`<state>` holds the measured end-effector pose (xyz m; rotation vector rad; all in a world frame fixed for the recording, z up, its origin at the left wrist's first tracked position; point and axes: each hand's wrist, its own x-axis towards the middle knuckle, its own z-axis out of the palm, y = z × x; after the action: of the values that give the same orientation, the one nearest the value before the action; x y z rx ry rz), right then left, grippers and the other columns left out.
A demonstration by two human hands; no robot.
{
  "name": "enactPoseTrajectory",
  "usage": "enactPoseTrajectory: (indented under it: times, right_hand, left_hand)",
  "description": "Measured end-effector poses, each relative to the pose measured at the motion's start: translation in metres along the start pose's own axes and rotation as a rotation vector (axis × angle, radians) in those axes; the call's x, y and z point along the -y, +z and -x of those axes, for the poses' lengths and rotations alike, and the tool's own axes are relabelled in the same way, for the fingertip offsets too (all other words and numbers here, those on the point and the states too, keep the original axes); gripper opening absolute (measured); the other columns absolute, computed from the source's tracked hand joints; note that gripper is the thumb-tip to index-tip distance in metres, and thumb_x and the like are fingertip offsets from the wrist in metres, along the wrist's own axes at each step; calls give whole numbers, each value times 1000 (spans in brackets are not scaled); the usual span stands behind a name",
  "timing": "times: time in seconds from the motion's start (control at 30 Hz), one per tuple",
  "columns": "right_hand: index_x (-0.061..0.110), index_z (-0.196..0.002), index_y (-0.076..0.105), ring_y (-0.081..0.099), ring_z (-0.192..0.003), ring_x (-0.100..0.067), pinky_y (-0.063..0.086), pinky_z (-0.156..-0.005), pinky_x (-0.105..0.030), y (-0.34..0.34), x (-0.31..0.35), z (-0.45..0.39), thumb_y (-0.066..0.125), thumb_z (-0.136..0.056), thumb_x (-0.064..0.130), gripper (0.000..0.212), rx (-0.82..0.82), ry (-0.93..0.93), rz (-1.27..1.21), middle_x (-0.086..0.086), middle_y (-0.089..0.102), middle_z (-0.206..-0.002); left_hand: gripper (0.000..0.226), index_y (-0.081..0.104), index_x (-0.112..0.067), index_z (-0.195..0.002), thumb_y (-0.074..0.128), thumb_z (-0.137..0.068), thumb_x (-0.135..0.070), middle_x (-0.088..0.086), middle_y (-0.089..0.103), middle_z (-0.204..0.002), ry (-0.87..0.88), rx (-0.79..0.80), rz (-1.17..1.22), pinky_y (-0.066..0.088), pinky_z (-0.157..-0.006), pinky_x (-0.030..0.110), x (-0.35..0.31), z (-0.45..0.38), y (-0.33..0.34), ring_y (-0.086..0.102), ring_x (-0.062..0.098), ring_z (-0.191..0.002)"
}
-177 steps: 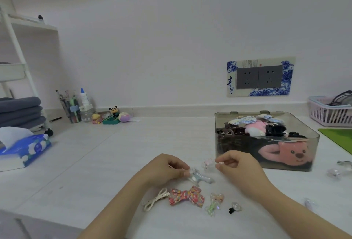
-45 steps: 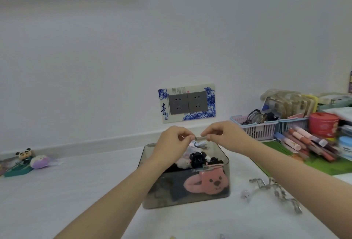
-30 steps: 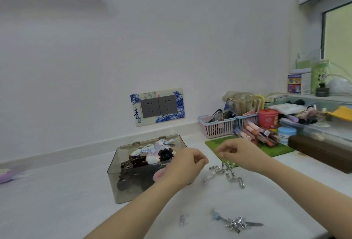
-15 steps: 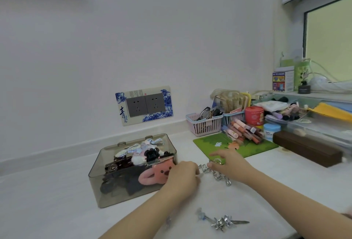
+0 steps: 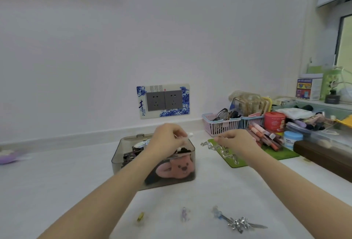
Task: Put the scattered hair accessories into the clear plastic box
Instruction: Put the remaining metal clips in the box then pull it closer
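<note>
The clear smoky plastic box (image 5: 122, 158) stands open on the white table, filled with hair accessories, among them a pink plush bear clip (image 5: 177, 168). My left hand (image 5: 167, 139) hovers over the box's right rear corner and pinches a small pale clip. My right hand (image 5: 236, 141) is raised to the right of the box and holds a wavy clear hair clip (image 5: 221, 150) that hangs above the table. On the table in front lie a silver hairpin (image 5: 238, 222), a small clear clip (image 5: 184, 214) and a tiny yellow clip (image 5: 140, 216).
A green mat (image 5: 276, 155) lies to the right under pens and tubes. Behind it stand a pink basket (image 5: 221, 125), a blue basket, a red tin (image 5: 274, 121) and a blue-lidded jar (image 5: 292, 139). A dark brown case (image 5: 322, 158) sits at the right edge. A purple toy (image 5: 7, 157) lies far left.
Both hands have risen from the table beside the box. My right hand lifted the wavy clear clip; my left hand moved over the box with a small clip. The view swung left.
</note>
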<state>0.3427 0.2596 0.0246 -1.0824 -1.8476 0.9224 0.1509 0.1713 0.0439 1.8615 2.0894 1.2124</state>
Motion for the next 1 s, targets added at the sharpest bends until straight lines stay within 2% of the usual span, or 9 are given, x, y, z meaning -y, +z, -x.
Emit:
enactPoseTrajectory:
  times: [0.1,0.2,0.33,0.53,0.67,0.73,0.83,0.93,1.0]
  right_hand:
    - [20,-87,73,55,-62,-9,43,-57,-20,8,17,-5,71,-79,26,10,32,1,-103,4,68,-75]
    - [23,-82,72,51,-60,-11,43,-56,-18,19,27,-15,71,-79,21,3,83,12,-192,2,66,-73]
    - [15,-92,71,53,-66,-10,43,-59,-19,35,36,-30,70,-80,18,13,93,-13,-246,1,66,-77]
    - [24,-81,69,56,-72,-12,45,-64,-22,53,41,-49,71,-79,20,5,93,-51,-253,-1,67,-85]
    - [22,-83,70,57,-69,-6,45,-58,-14,66,43,-51,71,-79,18,7,130,-55,-257,6,67,-81]
    - [20,-89,71,58,-71,-6,46,-57,-12,73,48,-50,71,-79,17,10,157,-53,-261,6,68,-81]
    - [19,-89,71,59,-72,-9,49,-62,-16,80,58,-47,71,-79,16,11,208,-64,-251,4,69,-80]
    - [19,-90,72,59,-70,-11,51,-67,-19,93,71,-41,72,-78,18,12,299,-108,-218,-1,70,-86]
    - [19,-94,71,60,-69,-10,52,-63,-14,102,79,-37,73,-78,18,16,377,-148,-200,0,69,-87]
  left_hand:
    - [7,71,-17,-79,74,-78,-11,-6,67,-83,-90,17,-41,45,-71,20,20,-18,-14,61,9,-78]
    - [13,68,-19,-72,73,-78,-9,-7,65,-79,-139,48,-90,46,-74,21,43,-37,-23,62,12,-82]
    - [8,74,-14,-78,71,-79,-6,-11,65,-74,-90,80,-76,44,-68,11,63,-59,-24,61,1,-74]
    - [9,77,-13,-85,68,-82,-11,-13,65,-76,-46,144,-108,45,-71,14,73,-71,-17,59,-2,-75]
    - [10,76,-16,-89,67,-84,-15,-5,72,-88,-59,89,-22,49,-81,20,78,-68,-24,63,2,-81]
    - [10,76,-18,-90,67,-85,-17,-5,72,-87,-75,50,44,50,-83,24,78,-61,-35,64,4,-82]
    - [13,74,-23,-92,61,-89,-23,-4,72,-90,-79,54,73,49,-77,23,73,-43,-51,65,8,-83]
    - [18,68,-30,-102,52,-94,-28,-7,69,-106,-154,121,202,45,-73,19,70,-20,-73,65,9,-93]
    - [21,67,-28,-110,55,-93,-30,-7,69,-104,-177,181,227,45,-73,16,72,-7,-85,64,6,-93]
